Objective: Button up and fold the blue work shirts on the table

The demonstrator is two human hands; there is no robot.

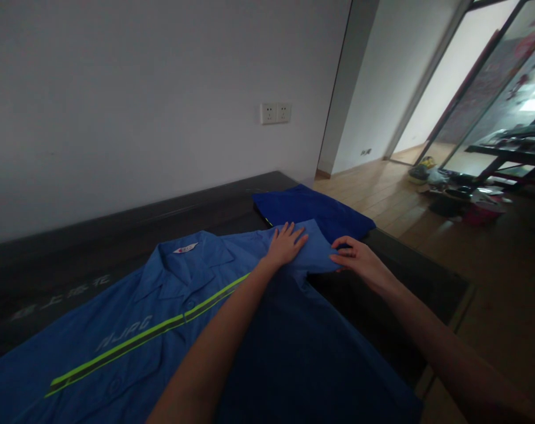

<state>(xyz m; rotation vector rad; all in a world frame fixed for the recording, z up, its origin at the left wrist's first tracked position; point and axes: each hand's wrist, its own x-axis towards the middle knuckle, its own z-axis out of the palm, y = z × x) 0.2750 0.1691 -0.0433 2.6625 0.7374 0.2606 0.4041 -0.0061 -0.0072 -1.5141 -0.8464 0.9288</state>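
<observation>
Your two arms came into the head view bare from the lower edge up to the wrists, with no sleeve on either forearm. Your left hand [287, 242] wore no glove, ring or watch that showed, and your right hand [358, 259] was equally unadorned. The dim light left finer marks on them too dark to tell.

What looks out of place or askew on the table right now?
Nothing looks damaged or spilled. The blue work shirt lies spread at a slant across the dark table, its hem off the near edge. The left hand presses the sleeve flat; the right hand pinches its cuff.
</observation>
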